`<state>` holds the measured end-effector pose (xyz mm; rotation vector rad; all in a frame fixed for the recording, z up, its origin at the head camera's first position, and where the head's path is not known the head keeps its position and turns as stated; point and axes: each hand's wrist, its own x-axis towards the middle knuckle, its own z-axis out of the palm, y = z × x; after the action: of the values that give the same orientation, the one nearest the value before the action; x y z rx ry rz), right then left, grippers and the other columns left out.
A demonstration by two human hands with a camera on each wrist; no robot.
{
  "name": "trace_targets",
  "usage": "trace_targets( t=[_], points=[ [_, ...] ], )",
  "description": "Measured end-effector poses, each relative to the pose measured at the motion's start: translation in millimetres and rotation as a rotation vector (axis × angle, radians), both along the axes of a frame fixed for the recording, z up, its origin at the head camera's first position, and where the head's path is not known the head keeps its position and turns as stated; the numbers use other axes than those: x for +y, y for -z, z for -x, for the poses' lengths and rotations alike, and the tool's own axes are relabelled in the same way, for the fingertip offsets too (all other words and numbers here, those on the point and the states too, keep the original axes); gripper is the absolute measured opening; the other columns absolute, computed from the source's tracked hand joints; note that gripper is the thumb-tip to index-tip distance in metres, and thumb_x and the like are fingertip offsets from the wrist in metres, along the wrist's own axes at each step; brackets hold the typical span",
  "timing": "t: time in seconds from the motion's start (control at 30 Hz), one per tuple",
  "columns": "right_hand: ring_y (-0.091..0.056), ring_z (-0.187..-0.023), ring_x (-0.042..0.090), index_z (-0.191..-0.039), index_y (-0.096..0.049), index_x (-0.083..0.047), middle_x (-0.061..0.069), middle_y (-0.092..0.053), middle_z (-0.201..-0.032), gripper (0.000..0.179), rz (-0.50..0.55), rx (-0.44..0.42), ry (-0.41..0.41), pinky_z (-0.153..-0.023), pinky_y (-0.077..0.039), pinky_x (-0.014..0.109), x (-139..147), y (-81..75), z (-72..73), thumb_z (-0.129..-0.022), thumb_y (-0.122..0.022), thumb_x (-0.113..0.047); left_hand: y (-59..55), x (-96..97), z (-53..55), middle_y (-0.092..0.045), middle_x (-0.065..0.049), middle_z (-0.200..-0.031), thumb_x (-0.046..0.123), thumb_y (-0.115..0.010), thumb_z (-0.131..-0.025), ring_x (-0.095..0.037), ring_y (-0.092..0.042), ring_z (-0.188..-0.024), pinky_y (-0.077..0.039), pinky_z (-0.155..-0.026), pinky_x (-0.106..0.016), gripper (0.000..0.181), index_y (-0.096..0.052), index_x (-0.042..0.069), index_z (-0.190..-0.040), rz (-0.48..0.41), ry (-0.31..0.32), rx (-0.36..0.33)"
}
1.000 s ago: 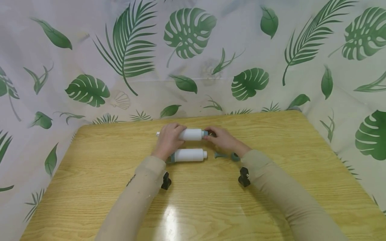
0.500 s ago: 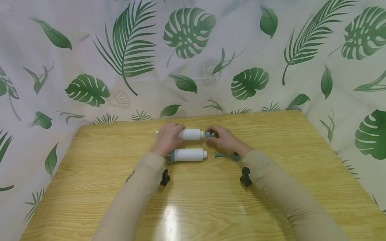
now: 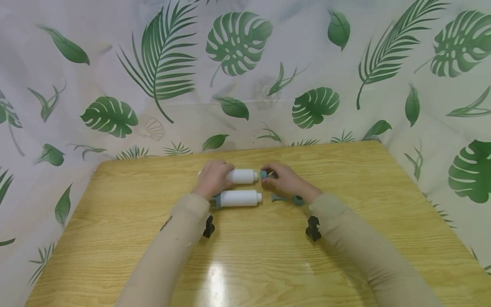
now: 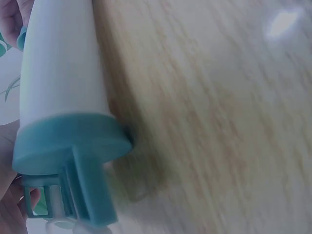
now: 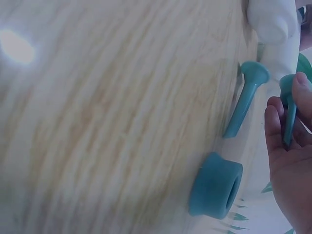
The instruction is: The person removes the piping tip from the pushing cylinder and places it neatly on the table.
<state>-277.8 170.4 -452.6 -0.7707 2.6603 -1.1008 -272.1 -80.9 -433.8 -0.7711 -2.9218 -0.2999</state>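
Note:
My left hand grips the far white cylinder from above, covering its left part; a narrow neck shows at its right end. Just right of that neck, my right hand pinches a teal piece with a wide head and thin stem between thumb and fingers. A small gap separates the piece's head from the neck. Nearer me, a second white cylinder lies parallel on the table. Its left end carries a teal cap with an open frame.
Right of the near cylinder lie a teal flared stem piece and a teal ring, below my right wrist. The wooden table ends at a leaf-print cloth behind. Dark wrist-camera mounts hang under both sleeves.
My right hand has drawn the teal piece off the far cylinder's neck, a little to the right. The far cylinder now sits slightly closer to the near one.

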Motion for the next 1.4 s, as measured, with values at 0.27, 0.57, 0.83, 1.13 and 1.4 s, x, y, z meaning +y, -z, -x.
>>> trace_targets(
  t=[0.27,0.57,0.83,1.13,1.4],
  points=[
    [-0.059,-0.106,0.030,-0.127,-0.054,0.002,0.017,-0.061,-0.118,0.040,0.012,-0.013,-0.015,-0.092,-0.047,0.043,-2.9,-5.5,-3.4,-0.092,-0.064,-0.017,2.7,-1.3,-1.6,-0.068,-0.007,-0.101,0.023,-0.083,-0.074,-0.024,-0.062,-0.091,-0.047,-0.088,-0.039,0.044,-0.069,0.009,-0.113,-0.041,-0.009,0.009],
    [-0.059,-0.102,0.027,-0.127,-0.053,0.001,0.015,-0.061,-0.118,0.043,0.023,-0.033,-0.021,-0.089,-0.048,0.041,-4.3,-6.0,-2.9,-0.092,-0.064,-0.020,-0.2,-4.5,-5.7,-0.067,-0.008,-0.108,0.023,-0.083,-0.075,-0.026,-0.061,-0.100,-0.046,-0.092,-0.041,0.043,-0.068,0.008,-0.113,-0.103,-0.012,0.033],
    [-0.059,-0.103,0.027,-0.128,-0.054,-0.001,0.015,-0.061,-0.118,0.042,0.029,-0.038,-0.012,-0.090,-0.048,0.042,-5.6,-11.0,-5.3,-0.092,-0.064,-0.021,0.0,-2.9,-8.5,-0.067,-0.008,-0.108,0.024,-0.082,-0.076,-0.027,-0.060,-0.101,-0.045,-0.092,-0.043,0.042,-0.068,0.008,-0.112,-0.151,0.022,0.073],
    [-0.060,-0.102,0.025,-0.125,-0.056,-0.002,0.013,-0.063,-0.116,0.038,0.042,-0.045,-0.005,-0.087,-0.050,0.040,-10.8,-13.1,-7.9,-0.092,-0.065,-0.020,-2.2,16.2,-18.2,-0.065,-0.010,-0.113,0.021,-0.080,-0.078,-0.028,-0.057,-0.107,-0.040,-0.097,-0.042,0.044,-0.065,0.005,-0.116,-0.296,0.087,0.005],
    [-0.061,-0.102,0.022,-0.123,-0.058,-0.005,0.009,-0.064,-0.113,0.037,0.079,-0.067,-0.016,-0.085,-0.051,0.038,-15.9,-14.5,-10.6,-0.092,-0.064,-0.024,-4.5,30.2,-26.0,-0.067,-0.010,-0.110,0.019,-0.080,-0.079,-0.025,-0.060,-0.104,-0.046,-0.093,-0.038,0.038,-0.067,0.001,-0.110,-0.377,0.128,-0.003]
  ],
)
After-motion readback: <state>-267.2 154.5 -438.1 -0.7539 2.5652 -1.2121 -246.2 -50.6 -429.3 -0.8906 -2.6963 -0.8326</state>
